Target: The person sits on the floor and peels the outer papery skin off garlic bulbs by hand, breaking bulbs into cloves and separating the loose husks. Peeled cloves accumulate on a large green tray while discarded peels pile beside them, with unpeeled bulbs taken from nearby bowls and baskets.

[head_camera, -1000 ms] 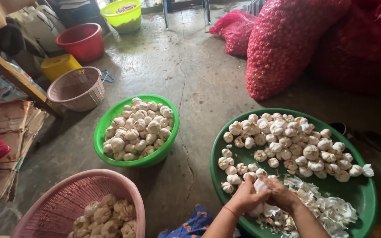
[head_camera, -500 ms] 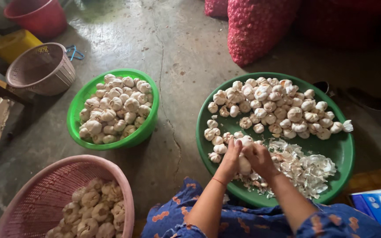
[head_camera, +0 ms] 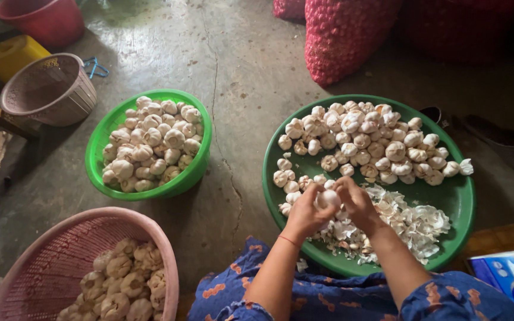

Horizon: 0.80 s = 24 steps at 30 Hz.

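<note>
Both my hands hold one white garlic bulb (head_camera: pixel 328 198) over the near side of a big round green tray (head_camera: pixel 459 196). My left hand (head_camera: pixel 306 214) cups it from the left, and my right hand (head_camera: pixel 358 201) grips it from the right. A heap of unpeeled garlic bulbs (head_camera: pixel 364 139) fills the tray's far half. Loose white garlic skins (head_camera: pixel 406 223) lie piled in its near half, just under and right of my hands.
A green bowl (head_camera: pixel 105 134) full of garlic stands to the left on the concrete floor. A pink mesh basket (head_camera: pixel 43 261) with several bulbs sits at the lower left. A smaller pink basket (head_camera: pixel 49 89), yellow container (head_camera: pixel 10 56) and red bucket (head_camera: pixel 43 21) stand far left; red mesh sacks (head_camera: pixel 346 32) behind.
The view has dropped and shifted, so the tray and bowls sit higher in frame. My hands stay together over the tray's near side, working the same bulb.
</note>
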Tool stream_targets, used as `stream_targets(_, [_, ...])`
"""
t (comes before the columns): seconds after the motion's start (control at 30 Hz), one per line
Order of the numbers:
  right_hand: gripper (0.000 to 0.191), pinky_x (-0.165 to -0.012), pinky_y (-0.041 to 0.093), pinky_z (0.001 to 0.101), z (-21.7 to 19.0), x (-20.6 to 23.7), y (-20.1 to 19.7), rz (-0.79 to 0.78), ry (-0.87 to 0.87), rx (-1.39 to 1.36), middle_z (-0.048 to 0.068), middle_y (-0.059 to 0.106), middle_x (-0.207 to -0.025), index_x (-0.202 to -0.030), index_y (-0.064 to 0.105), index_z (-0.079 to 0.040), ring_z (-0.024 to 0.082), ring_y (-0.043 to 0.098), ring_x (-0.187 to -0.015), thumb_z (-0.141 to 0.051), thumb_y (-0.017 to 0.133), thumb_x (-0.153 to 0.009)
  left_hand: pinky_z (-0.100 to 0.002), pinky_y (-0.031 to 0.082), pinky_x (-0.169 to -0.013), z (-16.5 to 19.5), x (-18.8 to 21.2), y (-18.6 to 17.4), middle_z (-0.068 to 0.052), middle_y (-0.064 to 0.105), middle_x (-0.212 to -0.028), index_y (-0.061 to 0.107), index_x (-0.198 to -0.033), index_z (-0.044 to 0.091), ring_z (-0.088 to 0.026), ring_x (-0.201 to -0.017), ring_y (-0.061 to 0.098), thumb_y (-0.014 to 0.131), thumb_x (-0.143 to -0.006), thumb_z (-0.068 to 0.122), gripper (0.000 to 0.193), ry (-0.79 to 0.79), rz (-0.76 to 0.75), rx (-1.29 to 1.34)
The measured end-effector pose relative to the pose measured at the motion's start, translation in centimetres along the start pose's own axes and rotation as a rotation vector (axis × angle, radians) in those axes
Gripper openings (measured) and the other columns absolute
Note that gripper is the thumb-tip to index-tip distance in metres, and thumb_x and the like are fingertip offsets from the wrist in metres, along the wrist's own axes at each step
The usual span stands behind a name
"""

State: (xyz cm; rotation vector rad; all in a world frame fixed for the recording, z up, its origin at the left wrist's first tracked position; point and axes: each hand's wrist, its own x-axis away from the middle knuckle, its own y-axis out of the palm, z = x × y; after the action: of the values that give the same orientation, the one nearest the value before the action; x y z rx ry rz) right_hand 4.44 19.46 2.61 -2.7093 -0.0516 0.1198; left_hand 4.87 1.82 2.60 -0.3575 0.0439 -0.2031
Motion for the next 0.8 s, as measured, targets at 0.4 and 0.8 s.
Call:
stream_targets(0.4, [0.031, -0.059, 0.054, 0.0279, 2.0, -0.9, -0.9, -0.256, 0.344, -0.452, 0.003, 0.072, -0.090, -0.117, 0.064, -0.006, 0.011, 0.067, -0.072, -0.031, 0.060, -0.099, -0.031, 0.056, -0.087, -1.8, -0.2, 1.3, -0.007, 0.071, -0.107, 0.067, -0.120, 0.000, -0.016, -0.098, 0.067, 0.087, -0.077, 0.023, 0.053, 0.086, -0.208, 0.479])
stream_targets(0.8, [0.039, -0.047, 0.040, 0.0246, 0.8, -0.1, -1.3, -0.256, 0.287, -0.315, -0.001, 0.066, -0.074, -0.113, 0.070, -0.005, 0.007, 0.052, -0.055, -0.037, 0.054, -0.099, -0.029, 0.055, -0.088, -3.6, -0.8, 0.3, -0.008, 0.073, -0.108, 0.068, -0.125, -0.001, -0.014, -0.098, 0.067, 0.079, -0.088, 0.021, 0.044, 0.118, -0.248, 0.396])
